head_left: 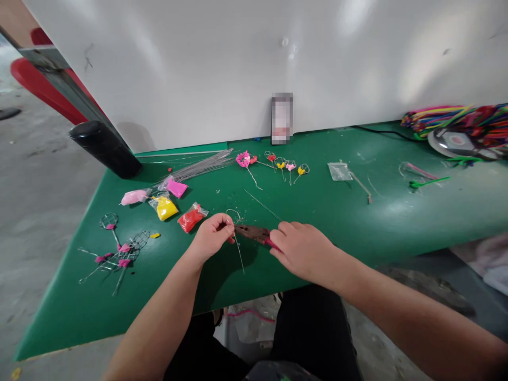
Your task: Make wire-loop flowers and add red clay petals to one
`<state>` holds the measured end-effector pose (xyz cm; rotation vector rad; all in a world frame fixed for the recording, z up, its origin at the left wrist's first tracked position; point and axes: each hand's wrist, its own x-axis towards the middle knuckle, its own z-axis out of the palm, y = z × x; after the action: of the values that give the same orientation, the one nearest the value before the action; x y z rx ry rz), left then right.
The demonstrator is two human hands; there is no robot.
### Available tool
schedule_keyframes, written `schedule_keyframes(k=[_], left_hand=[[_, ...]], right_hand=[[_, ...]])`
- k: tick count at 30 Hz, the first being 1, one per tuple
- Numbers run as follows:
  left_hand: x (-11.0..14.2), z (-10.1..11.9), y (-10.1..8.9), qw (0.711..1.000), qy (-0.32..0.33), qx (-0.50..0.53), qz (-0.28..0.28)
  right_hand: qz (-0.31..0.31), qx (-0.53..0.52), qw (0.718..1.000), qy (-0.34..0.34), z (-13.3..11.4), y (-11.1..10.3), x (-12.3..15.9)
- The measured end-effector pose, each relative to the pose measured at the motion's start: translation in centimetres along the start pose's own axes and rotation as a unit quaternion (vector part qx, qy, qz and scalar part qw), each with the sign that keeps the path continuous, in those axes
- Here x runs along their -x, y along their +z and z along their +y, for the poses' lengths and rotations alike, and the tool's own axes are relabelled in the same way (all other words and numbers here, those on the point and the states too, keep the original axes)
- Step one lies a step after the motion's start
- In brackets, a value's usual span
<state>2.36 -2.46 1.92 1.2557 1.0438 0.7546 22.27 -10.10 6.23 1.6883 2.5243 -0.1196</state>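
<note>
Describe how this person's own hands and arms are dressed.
The left hand and right hand are ungloved. The left forearm and right forearm are bare, with no sleeve, watch or bracelet in view.

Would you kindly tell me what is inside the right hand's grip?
The right hand holds pliers: their metal nose and some red handle show. The hand itself covers the rest, so whether anything else is inside cannot be seen.

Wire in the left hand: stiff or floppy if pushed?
Probably springy rather than floppy: the wire sticks out nearly straight from the left hand. Being so thin, it is likely light and may bend under a firm push.
</note>
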Motion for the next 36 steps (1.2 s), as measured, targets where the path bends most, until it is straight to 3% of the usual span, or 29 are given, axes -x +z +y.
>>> schedule_keyframes(k=[4,7,10,12,14,18,20,23,27,29,31,36], left_hand=[[-0.2,0.0,0.0,0.998,-0.021,0.044,0.030],[-0.3,0.0,-0.4,0.994,-0.045,0.102,0.002],[-0.2,0.0,-0.6,0.990,-0.059,0.123,-0.034],[-0.1,0.0,-0.7,0.989,-0.062,0.126,-0.054],[0.0,0.1,-0.7,0.988,-0.060,0.127,-0.063],[0.0,0.4,-1.1,0.987,-0.032,0.151,-0.049],[0.1,0.6,-1.3,0.985,-0.018,0.166,-0.044],[0.1,0.6,-1.3,0.983,-0.013,0.175,-0.063],[0.1,0.2,-1.2,0.982,0.008,0.175,-0.072],[0.1,0.1,-1.3,0.980,0.022,0.181,-0.085],[0.0,0.1,-1.4,0.976,0.033,0.191,-0.101],[0.1,0.2,-1.5,0.967,0.054,0.217,-0.121]], right_hand=[[-0.005,-0.009,0.999,0.032,-0.6,-0.2,-0.2],[-0.045,-0.129,0.990,0.024,0.3,-0.1,-0.4],[-0.130,-0.286,0.949,0.012,1.3,0.1,-0.5],[-0.168,-0.338,0.926,0.013,1.6,0.0,-0.4],[-0.160,-0.339,0.927,0.012,1.5,-0.1,-0.3],[-0.080,-0.280,0.956,0.016,1.5,-0.1,0.0],[-0.080,-0.296,0.951,0.035,1.7,0.2,0.1],[-0.117,-0.395,0.907,0.082,2.1,0.6,0.1],[-0.188,-0.554,0.803,0.115,1.7,0.6,0.1],[-0.207,-0.580,0.780,0.114,1.3,0.6,0.0],[-0.211,-0.582,0.779,0.101,0.9,0.8,-0.1],[-0.192,-0.532,0.822,0.074,0.5,1.6,-0.3]])
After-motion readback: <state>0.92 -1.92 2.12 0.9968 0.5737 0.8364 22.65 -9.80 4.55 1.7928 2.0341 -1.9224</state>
